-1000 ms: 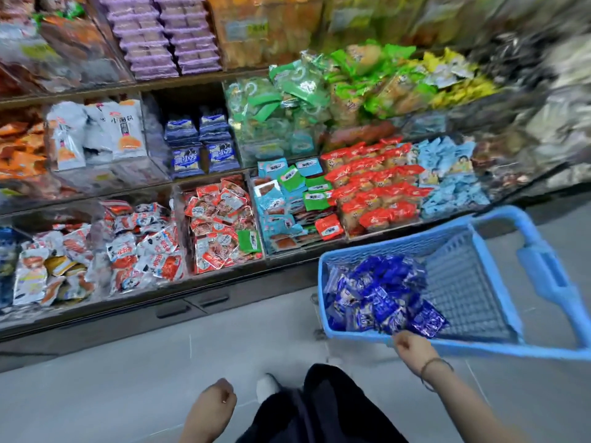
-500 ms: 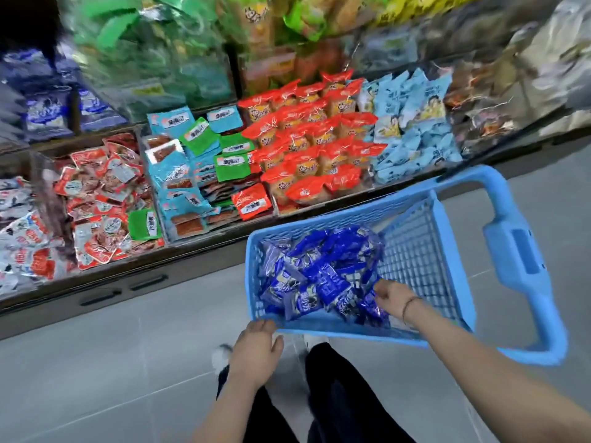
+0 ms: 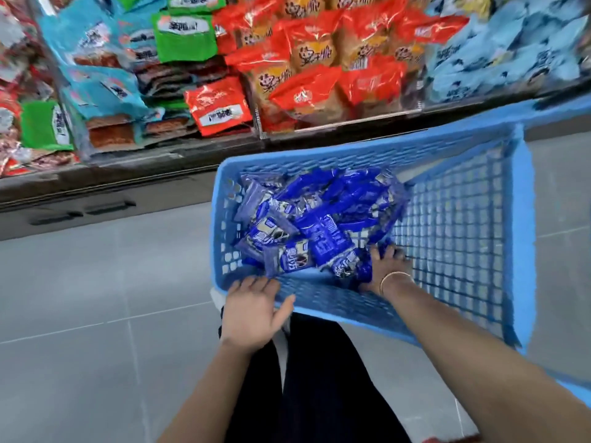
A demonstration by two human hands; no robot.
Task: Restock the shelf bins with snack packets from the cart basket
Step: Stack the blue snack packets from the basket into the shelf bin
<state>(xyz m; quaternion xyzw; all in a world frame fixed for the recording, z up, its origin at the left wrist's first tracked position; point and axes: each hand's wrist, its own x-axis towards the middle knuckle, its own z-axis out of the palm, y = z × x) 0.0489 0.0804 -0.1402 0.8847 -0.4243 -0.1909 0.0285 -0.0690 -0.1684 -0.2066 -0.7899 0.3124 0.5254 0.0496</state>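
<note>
A light blue cart basket (image 3: 463,238) stands on the floor in front of me, tilted in the view. A heap of dark blue snack packets (image 3: 319,225) fills its left half. My right hand (image 3: 388,268), with a thin bangle on the wrist, is inside the basket at the heap's near right edge, fingers pushed in among the packets. Whether they hold any is hidden. My left hand (image 3: 256,311) rests with relaxed fingers on the basket's near rim, thumb spread out. The shelf bins (image 3: 262,129) lie just beyond the basket.
The low shelf holds red-and-orange packets (image 3: 319,75), pale blue packets (image 3: 511,59) to the right, and teal and green packets (image 3: 128,91) to the left. Grey tiled floor (image 3: 96,314) lies to my left. My dark trouser legs (image 3: 319,378) are below the basket.
The view has closed in on the basket. My left hand came up from beside my leg onto the basket's near rim. My right hand went from the rim down into the packet heap.
</note>
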